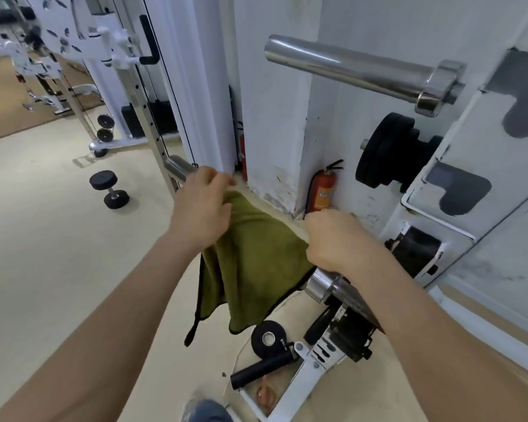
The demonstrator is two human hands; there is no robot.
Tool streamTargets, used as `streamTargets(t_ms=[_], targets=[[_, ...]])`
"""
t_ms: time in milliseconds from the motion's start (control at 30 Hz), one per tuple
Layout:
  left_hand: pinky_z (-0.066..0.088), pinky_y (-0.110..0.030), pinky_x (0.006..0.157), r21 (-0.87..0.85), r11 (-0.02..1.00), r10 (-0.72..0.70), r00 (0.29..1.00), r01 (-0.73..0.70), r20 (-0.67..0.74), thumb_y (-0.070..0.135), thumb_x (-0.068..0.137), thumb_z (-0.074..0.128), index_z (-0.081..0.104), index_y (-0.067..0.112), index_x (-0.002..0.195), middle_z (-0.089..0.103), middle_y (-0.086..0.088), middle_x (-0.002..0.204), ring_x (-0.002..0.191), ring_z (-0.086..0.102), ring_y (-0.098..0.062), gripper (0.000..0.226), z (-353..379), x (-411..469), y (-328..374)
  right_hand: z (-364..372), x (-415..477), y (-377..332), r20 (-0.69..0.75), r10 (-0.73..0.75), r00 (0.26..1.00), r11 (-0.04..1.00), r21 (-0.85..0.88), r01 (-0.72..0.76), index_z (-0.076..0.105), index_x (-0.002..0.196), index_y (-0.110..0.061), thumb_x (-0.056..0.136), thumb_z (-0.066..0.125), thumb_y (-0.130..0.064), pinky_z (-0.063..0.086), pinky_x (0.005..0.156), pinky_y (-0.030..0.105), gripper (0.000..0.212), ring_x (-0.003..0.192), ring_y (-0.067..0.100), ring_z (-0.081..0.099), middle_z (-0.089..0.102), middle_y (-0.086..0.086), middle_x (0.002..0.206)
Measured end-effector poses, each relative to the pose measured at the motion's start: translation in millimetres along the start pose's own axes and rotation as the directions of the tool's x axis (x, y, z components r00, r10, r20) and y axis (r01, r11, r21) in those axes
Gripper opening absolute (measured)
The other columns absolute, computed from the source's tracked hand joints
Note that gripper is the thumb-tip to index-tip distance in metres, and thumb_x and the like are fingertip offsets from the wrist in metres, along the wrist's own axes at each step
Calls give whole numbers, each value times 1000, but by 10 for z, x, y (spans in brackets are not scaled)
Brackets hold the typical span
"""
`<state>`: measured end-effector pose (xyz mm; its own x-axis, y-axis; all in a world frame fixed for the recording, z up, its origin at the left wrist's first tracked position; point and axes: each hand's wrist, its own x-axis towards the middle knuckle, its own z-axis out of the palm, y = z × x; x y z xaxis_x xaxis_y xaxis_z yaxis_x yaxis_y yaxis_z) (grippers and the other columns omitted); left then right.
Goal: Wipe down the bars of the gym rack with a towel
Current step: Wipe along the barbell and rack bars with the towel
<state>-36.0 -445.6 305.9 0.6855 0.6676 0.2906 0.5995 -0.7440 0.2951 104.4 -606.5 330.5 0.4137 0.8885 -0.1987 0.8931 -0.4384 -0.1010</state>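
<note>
An olive-green towel (250, 260) with a dark hem hangs spread between my two hands in the middle of the view. My left hand (203, 205) pinches its upper left corner. My right hand (339, 239) grips its right edge, just above the chrome end of a lower bar (320, 283) of the white gym rack (457, 184). A second chrome bar (348, 70) sticks out from the rack at the upper right, bare. The towel drapes down in front of the lower bar's tip.
Black weight plates (387, 150) hang on the rack. A red fire extinguisher (325, 190) stands against the white wall. A black plate (269, 338) and a black roller (262, 368) lie by the rack's foot. A dumbbell (109, 188) rests on the beige floor at left.
</note>
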Motion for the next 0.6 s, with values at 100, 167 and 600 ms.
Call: streamTargets(t_ms=[100, 167, 600], targets=[[35, -44, 109, 0, 827, 528, 775, -563, 347, 38, 76, 70, 41, 23, 139, 40, -2, 145, 132, 37, -21, 71, 241, -96, 318, 8, 0, 66, 11, 21, 1000, 997, 72, -22, 54, 99, -12, 86, 56, -16, 49, 67, 30, 13, 87, 21, 57, 58, 4, 100], [37, -44, 106, 50, 647, 687, 610, -761, 395, 32, 78, 59, 42, 14, 136, 50, -9, 137, 125, 47, -27, 63, 518, -81, 488, -11, -61, 70, 57, 56, 997, 996, 70, -60, 51, 106, -16, 88, 57, -24, 43, 61, 25, 21, 85, 17, 54, 57, 1, 101], [45, -34, 65, -33, 503, 856, 492, -864, 155, 28, 81, 65, 62, 9, 106, 64, -7, 85, 75, 63, -24, 32, 845, -33, 620, 434, -289, -351, 9, 491, 871, 871, 6, -491, -6, 152, -13, 74, 77, -33, 34, 72, 28, 115, 112, 25, 48, 43, 8, 129]])
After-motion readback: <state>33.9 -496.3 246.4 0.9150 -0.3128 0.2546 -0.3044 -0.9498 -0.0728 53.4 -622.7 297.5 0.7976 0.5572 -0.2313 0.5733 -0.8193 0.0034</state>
